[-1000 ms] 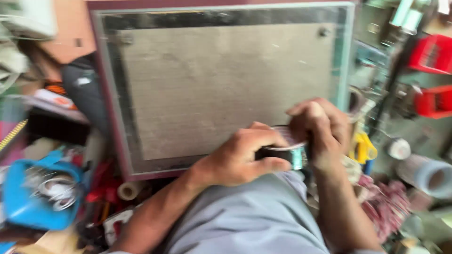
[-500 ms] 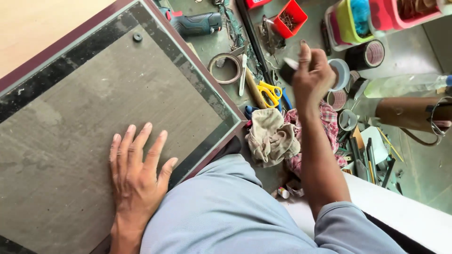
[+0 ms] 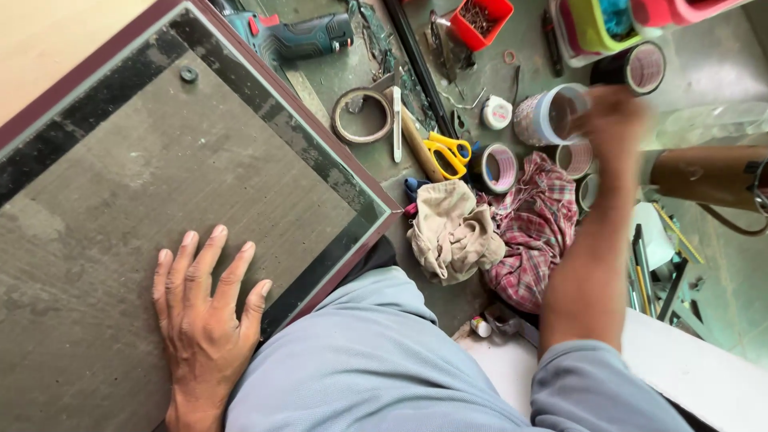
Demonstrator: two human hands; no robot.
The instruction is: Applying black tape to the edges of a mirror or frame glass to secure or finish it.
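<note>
Grey framed panel [image 3: 160, 184] under my left hand [image 3: 204, 320], fingers spread flat on it; my right hand [image 3: 612, 120] hovers blurry over tape rolls [image 3: 552, 116], grip unclear.

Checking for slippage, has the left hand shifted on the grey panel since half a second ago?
No. The left hand lies flat on the grey panel, just as close to its maroon frame.

Head view — looking steeply down, close over the panel [image 3: 160, 200]

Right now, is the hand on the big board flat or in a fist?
Flat. The left hand lies palm down on the grey board, fingers spread.
</note>
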